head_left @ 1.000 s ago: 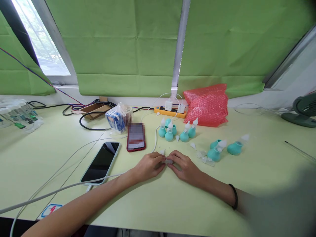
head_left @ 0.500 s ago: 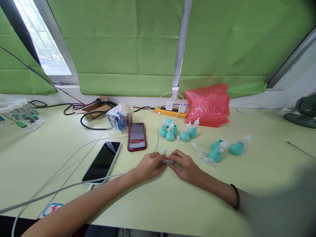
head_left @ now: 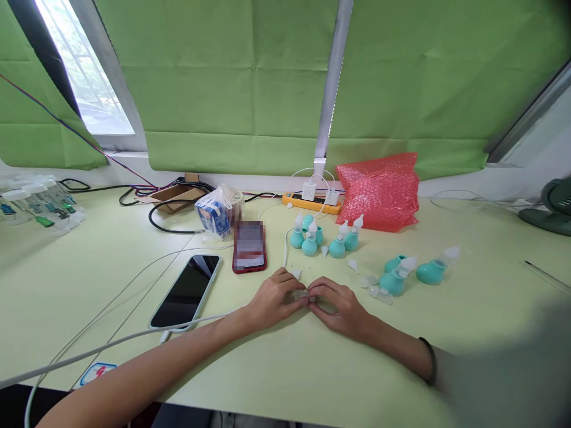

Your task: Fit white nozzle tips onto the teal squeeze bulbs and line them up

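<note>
Low over the table, my left hand [head_left: 277, 299] and my right hand [head_left: 341, 309] meet fingertip to fingertip. Between them is a small clear plastic tube [head_left: 300, 294], pinched from both ends and partly hidden by the fingers. A white pointed tip [head_left: 295, 273] lies just beyond my left fingers. Right of my right hand, loose clear plastic pieces [head_left: 380, 295] rest beside a teal squeeze bulb with a clear nozzle [head_left: 392, 282]. Another teal bulb [head_left: 430, 271] leans farther right. Several more teal bulbs [head_left: 309, 245] stand behind my hands, most with nozzles fitted.
Left of my hands lie a black-screened phone [head_left: 186, 291] and a red-cased phone [head_left: 248, 246]. A white cable [head_left: 134, 345] passes over my left forearm. Behind are a bagged blue box [head_left: 214, 215], an orange power strip [head_left: 292, 200] and a red bubble-wrap bag [head_left: 379, 193].
My fingers have shifted on the clear tube; the left thumb and the right fingertips now cover more of its right end. The whole view has moved slightly.
</note>
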`<state>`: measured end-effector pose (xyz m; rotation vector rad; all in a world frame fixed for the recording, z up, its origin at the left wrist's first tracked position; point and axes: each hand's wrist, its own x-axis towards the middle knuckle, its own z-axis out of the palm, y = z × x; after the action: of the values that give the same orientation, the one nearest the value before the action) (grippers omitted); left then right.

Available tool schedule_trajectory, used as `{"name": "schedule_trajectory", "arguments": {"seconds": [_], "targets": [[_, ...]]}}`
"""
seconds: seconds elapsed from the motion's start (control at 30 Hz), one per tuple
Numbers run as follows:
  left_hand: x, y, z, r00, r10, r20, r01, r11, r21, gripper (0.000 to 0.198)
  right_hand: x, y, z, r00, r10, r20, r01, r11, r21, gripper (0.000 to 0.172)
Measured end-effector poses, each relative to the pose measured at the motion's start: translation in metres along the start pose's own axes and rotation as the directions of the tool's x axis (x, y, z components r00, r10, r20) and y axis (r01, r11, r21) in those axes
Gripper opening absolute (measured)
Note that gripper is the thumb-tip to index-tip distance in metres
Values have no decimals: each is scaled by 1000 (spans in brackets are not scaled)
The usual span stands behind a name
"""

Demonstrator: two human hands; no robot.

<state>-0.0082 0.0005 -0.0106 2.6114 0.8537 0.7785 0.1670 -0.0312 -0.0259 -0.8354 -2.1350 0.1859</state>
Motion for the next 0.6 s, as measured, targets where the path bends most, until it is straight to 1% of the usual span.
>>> {"name": "schedule_trajectory", "arguments": {"seconds": [0.2, 0.4, 0.6], "targets": [[2, 1, -1, 996, -44, 80, 35, 994, 106, 28, -1, 1, 0, 1000, -4, 8, 4, 1000, -2, 12], [2, 1, -2, 987, 15, 158, -41, 985, 166, 29, -1, 2, 1, 999, -5, 36, 4, 1000, 2, 13], [2, 0, -1, 984, 48, 174, -81, 980, 183, 28, 1, -3, -1, 998, 7, 59, -7, 1000, 0, 16]]}}
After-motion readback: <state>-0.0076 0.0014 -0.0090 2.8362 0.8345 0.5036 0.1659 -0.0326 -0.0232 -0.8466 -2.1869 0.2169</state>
